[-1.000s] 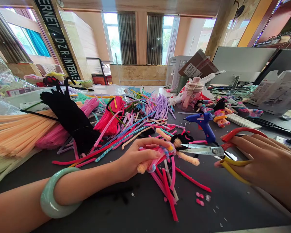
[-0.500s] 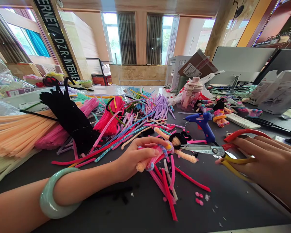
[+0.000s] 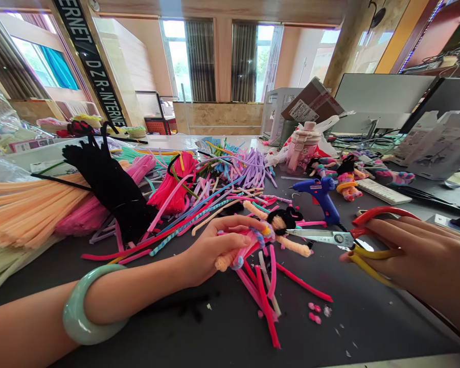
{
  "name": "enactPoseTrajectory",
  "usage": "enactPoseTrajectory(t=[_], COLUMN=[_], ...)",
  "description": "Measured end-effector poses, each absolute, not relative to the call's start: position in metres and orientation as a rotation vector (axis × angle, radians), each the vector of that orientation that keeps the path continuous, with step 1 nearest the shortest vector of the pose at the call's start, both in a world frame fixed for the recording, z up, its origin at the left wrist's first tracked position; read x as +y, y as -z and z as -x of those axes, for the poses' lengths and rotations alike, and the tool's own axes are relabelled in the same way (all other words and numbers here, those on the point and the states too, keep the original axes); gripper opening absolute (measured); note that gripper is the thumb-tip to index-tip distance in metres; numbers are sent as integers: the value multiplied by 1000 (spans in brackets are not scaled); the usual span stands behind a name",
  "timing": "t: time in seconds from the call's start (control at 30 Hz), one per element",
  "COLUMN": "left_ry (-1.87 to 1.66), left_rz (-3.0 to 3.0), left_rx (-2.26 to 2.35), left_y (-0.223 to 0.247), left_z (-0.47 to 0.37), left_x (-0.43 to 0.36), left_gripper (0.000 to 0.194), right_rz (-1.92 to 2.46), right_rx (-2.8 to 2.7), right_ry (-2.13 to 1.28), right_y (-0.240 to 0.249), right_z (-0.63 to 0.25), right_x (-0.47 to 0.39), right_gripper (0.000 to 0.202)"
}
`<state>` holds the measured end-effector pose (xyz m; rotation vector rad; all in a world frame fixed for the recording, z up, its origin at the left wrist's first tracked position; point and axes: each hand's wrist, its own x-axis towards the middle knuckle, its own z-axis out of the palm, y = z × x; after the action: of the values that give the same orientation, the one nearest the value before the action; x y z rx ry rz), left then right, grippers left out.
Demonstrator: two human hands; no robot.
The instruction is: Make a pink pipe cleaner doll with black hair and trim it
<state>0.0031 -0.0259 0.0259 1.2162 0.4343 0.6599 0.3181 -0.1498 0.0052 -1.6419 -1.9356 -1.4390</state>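
My left hand (image 3: 222,243) is wrapped round the body of a small pipe-cleaner doll (image 3: 266,233) with black hair, peach arms and a pink and blue outfit. The doll lies sideways, its head to the right. My right hand (image 3: 417,250) holds scissors (image 3: 335,237) with one red and one yellow handle. Their blades look nearly closed, and the tips point left at the doll's head, by the black hair (image 3: 285,217); whether they touch it I cannot tell. Pink, red and white pipe-cleaner pieces (image 3: 266,301) lie below the doll.
A blue glue gun (image 3: 320,197) stands behind the scissors. Bundles of black (image 3: 107,184), peach (image 3: 34,207) and pink (image 3: 182,179) pipe cleaners cover the left and middle. Behind are a pink bottle (image 3: 302,145), finished dolls (image 3: 347,179) and a white keyboard (image 3: 383,191).
The scissors' handles have drawn slightly closer together in my right hand. My left hand and the doll have barely moved.
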Motion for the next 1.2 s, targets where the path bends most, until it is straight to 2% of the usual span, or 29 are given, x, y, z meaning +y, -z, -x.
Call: enactPoseTrajectory(t=[0.17,0.4,1.2], left_ry=[-654,-656,-650], left_rz=[-1251,-1324,-1316], left_rx=[454,471,470], left_y=[-25,-24,-24], left_z=[-3,-2,-2], left_x=[-25,-24,-24], left_gripper=[23,25,24], right_rz=[1556,1520,1591], right_rx=[-1904,-1856,-1841], right_ry=[1505,1524,1412], right_y=[-8,-12,-4], right_z=[-306,-295,-305], right_x=[-144,-144,-143], right_gripper=[26,38,23])
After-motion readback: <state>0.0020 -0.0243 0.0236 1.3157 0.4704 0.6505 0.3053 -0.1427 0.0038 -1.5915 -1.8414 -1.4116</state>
